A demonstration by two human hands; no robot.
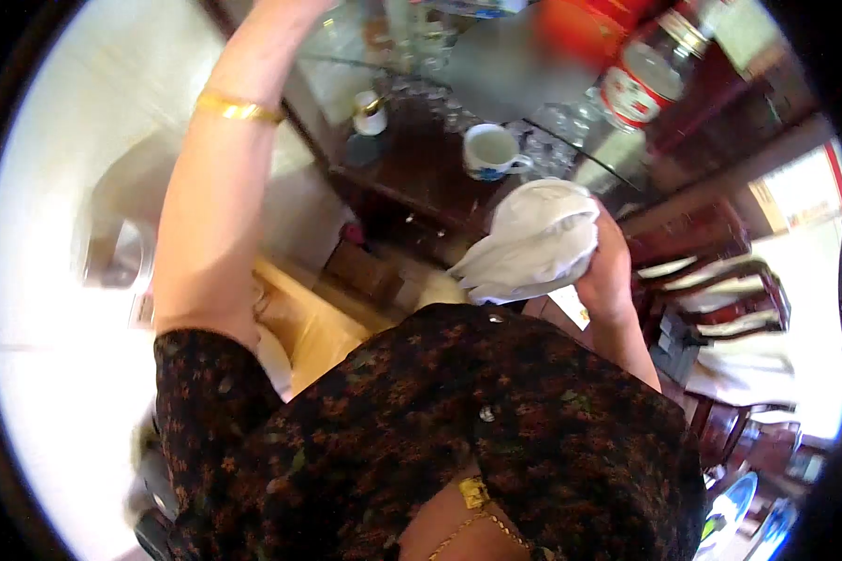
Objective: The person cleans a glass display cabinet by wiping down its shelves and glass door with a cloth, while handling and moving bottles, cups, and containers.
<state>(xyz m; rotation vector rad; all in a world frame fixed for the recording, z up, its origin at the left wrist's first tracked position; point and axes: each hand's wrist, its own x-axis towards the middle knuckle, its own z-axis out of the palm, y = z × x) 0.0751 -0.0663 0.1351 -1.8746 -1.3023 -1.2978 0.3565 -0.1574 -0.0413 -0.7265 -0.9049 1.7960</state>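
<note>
A bunched white cloth (533, 238) is in my right hand (610, 266), whose fingers wrap round its right side. The cloth hangs in front of a dark wooden cabinet (412, 192) with glass shelves. Just above the cloth, a white cup (492, 151) with a blue pattern stands on the cabinet's lower surface. My left arm reaches up past the cabinet's left side, with a gold bracelet at the wrist. Only the edge of my left hand (295, 6) shows at the top of the picture; its fingers are out of view.
A small white jar (370, 114) stands left of the cup. Bottles, one with a red and white label (634, 93), and glassware fill the upper shelf, beside a blurred red object (589, 26). Dark wooden chairs (720, 304) are at the right, a light wooden piece (313, 323) at the lower left.
</note>
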